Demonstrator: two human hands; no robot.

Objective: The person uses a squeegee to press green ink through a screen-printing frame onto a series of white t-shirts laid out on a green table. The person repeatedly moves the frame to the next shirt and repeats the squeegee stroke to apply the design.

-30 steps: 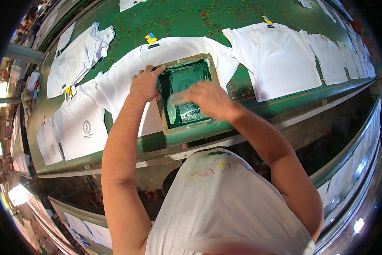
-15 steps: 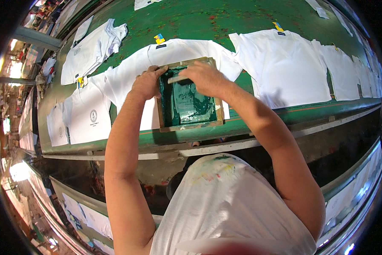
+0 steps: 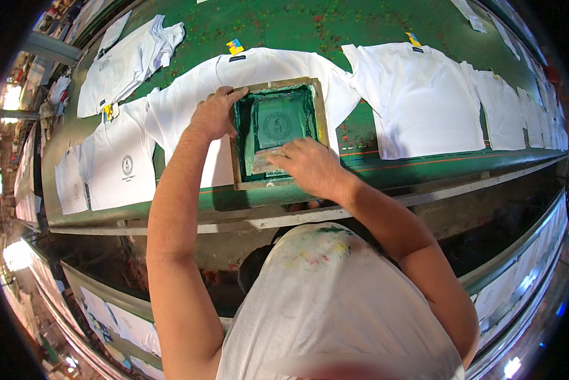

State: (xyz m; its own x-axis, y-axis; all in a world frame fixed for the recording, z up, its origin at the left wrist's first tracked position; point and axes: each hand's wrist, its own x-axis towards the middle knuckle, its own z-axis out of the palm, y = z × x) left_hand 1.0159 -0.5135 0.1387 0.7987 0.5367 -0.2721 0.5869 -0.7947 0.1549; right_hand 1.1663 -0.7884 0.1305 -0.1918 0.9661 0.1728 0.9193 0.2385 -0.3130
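Note:
A wooden screen-printing frame (image 3: 320, 107) lies on a white T-shirt (image 3: 272, 65) spread on the green table. Inside it the mesh (image 3: 275, 107) is smeared with dark green ink, and a round emblem shows through. My left hand (image 3: 213, 116) is closed on the frame's far left corner, thumb along the top rim. In my right hand (image 3: 314, 166) is a pale, flat-edged squeegee (image 3: 267, 161), resting on the near part of the mesh. The fingers are wrapped over the squeegee and partly hide it.
To the left lies a T-shirt with a dark round print (image 3: 123, 168); a shirt pile (image 3: 132, 66) lies beyond it. Plain white shirts (image 3: 424, 101) line the right side. The table's pale front edge (image 3: 234, 225) runs before me. Another shirt-covered table (image 3: 101, 304) stands at the lower left.
My right hand has drawn the squeegee from the frame's far side toward me, and the round emblem now shows on the mesh. My left hand still grips the frame's corner.

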